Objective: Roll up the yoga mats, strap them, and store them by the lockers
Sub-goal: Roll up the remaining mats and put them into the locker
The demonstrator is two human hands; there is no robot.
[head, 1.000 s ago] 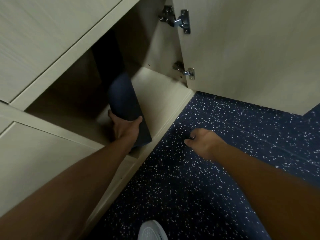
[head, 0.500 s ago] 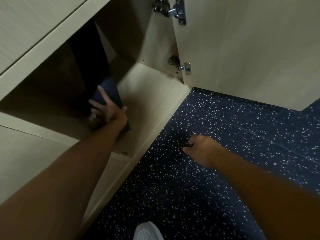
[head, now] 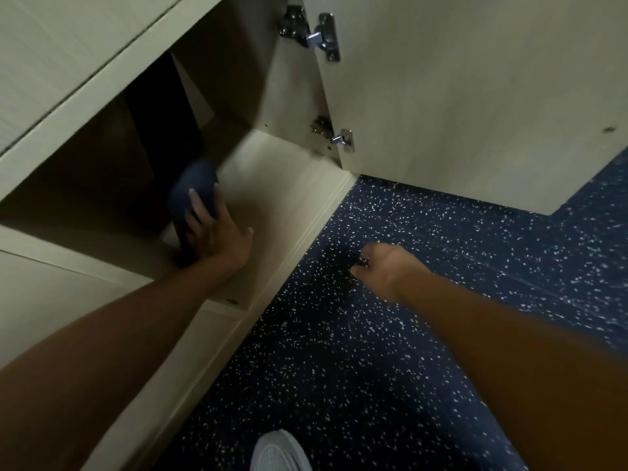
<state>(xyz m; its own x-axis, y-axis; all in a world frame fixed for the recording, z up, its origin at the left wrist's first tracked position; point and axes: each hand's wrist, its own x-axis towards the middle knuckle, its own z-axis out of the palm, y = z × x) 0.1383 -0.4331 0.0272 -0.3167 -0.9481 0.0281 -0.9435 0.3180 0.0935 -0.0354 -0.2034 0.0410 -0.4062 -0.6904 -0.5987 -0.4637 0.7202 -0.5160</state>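
Mat (head: 194, 188) pushed deeper into the locker (head: 272, 185) since a second ago, left hand (head: 217, 239) fingers spread flat against its end, not gripping; right hand (head: 384, 270) loosely curled, empty; mat could tip back out once released.

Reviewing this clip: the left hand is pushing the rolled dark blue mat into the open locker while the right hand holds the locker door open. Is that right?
Not quite. In the head view the right hand is not on the locker door; it hangs free over the speckled floor. The left hand does press on the rolled dark blue mat inside the open locker.
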